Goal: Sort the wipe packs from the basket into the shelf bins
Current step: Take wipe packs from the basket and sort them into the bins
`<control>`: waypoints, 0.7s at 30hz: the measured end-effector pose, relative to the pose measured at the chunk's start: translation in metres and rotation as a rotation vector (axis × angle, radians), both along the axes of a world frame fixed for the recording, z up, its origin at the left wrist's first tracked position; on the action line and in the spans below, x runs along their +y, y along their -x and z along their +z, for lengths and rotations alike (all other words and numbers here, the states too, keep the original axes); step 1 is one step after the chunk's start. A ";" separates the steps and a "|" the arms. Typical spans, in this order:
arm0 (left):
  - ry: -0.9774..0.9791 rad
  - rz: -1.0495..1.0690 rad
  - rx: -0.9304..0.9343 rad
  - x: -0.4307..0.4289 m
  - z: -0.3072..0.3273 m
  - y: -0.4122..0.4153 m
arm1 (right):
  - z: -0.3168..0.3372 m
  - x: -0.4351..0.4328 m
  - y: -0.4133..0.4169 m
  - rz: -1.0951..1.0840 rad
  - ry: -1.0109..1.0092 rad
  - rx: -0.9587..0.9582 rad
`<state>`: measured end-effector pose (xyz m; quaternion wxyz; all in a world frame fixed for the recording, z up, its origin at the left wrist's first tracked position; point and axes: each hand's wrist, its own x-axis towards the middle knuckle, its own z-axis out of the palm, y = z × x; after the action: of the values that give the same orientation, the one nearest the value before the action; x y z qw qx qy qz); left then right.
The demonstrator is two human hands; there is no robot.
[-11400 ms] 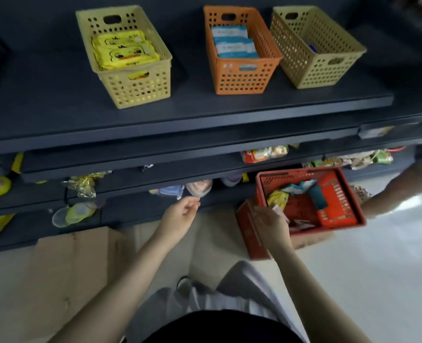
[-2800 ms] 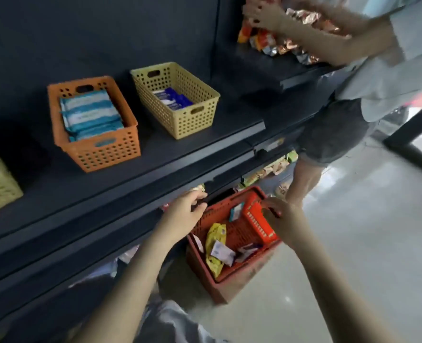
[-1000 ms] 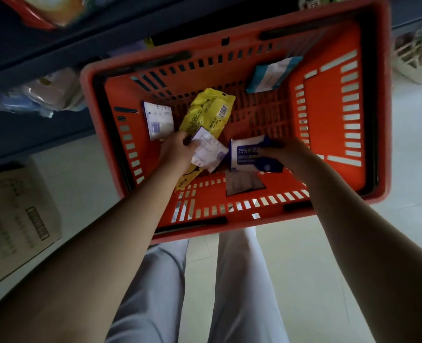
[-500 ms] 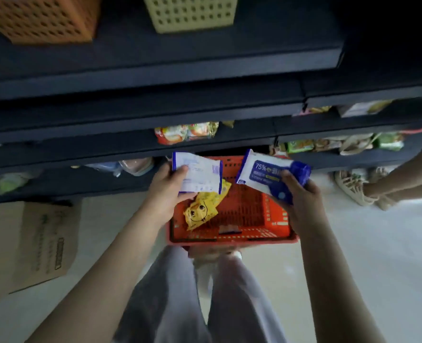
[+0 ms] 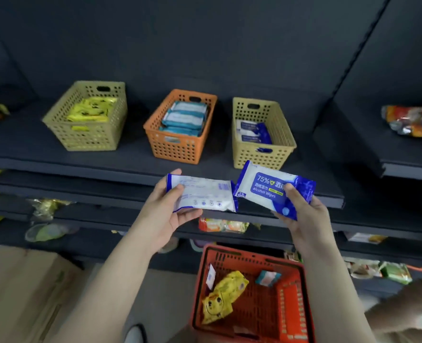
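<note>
- Gripping one blue-and-white wipe pack each, the left hand shows the left pack back side up and the right hand shows the right pack label up, probably to check the type.
- Both packs hang just in front of the right tan bin, which holds matching blue packs, so it is the likely target.
- Left of that bin stand the orange bin and the far tan bin.
- Well below that bin, the red basket holds a yellow pack not yet sorted.

- The three bins' tops are open to you from above: left bin, orange bin, right bin; bare shelf separates them.
- Right of the right bin, a side shelf juts forward.
- Lower centre, the red basket is open-topped.
</note>
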<state>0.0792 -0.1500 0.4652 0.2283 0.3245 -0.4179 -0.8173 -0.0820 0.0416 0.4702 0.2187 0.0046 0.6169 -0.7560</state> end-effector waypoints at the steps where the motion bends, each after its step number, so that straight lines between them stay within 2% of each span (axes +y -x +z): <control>1: 0.011 -0.001 0.007 -0.015 0.005 -0.004 | 0.004 -0.016 -0.005 -0.005 0.008 0.005; 8: 0.103 -0.078 0.026 -0.125 0.023 -0.023 | 0.006 -0.114 -0.033 -0.110 0.135 -0.119; 12: 0.088 -0.099 0.066 -0.168 0.031 -0.022 | 0.013 -0.146 -0.038 -0.120 0.154 -0.117; 16: 0.100 -0.163 0.093 -0.189 0.033 0.005 | 0.022 -0.162 -0.018 -0.168 0.207 -0.093; 21: 0.071 -0.184 0.036 -0.202 0.022 0.076 | 0.025 -0.161 0.043 -0.251 0.187 -0.027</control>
<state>0.0034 -0.3518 0.4871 0.1710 0.2617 -0.4705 -0.8251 -0.1253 -0.1198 0.4954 0.1302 0.0714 0.5352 -0.8316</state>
